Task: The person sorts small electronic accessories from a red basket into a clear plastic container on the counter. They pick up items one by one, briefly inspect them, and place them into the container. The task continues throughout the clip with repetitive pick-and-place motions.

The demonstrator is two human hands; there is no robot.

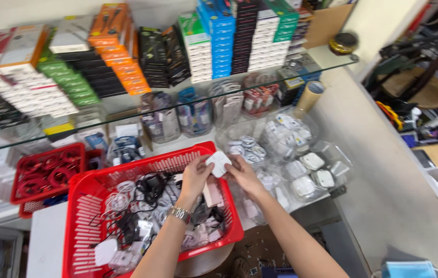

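under a glass shelf [188,105] of stacked boxes, above the red basket [82,216] of cables, our left hand [195,175] and right hand [243,175] both pinched a small white charger [219,162] between them.

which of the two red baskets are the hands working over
The big red basket in front, full of tangled black and white chargers and cables. Both hands hold a white charger over its far rim. The smaller red basket sits further left.
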